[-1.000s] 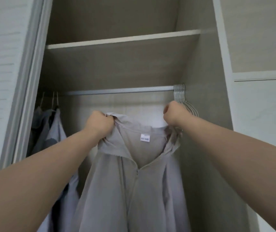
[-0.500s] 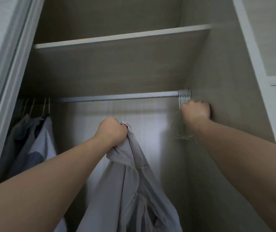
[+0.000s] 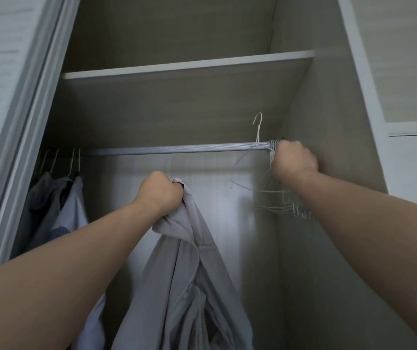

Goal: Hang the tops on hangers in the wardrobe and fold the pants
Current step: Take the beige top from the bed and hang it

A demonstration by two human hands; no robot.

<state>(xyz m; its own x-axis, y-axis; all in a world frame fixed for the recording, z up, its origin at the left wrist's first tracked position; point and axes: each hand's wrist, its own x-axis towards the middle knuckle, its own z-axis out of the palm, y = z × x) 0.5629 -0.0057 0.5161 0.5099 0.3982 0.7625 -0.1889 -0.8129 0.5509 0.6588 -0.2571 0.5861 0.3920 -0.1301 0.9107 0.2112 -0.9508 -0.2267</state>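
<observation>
Head view: your left hand (image 3: pixel 160 192) is gripping the grey zip jacket (image 3: pixel 184 286) at center frame, fingers clamped on its collar, not yet hung. Your right hand (image 3: pixel 293 157) is closing around the empty wire hangers (image 3: pixel 275 198) at right. Tops (image 3: pixel 58 198) are hanging at left; no pants are showing.

Two hands (image 3: pixel 160 192), one grey jacket (image 3: pixel 182 286), one rail (image 3: pixel 177 149), one shelf (image 3: pixel 187 65).
</observation>
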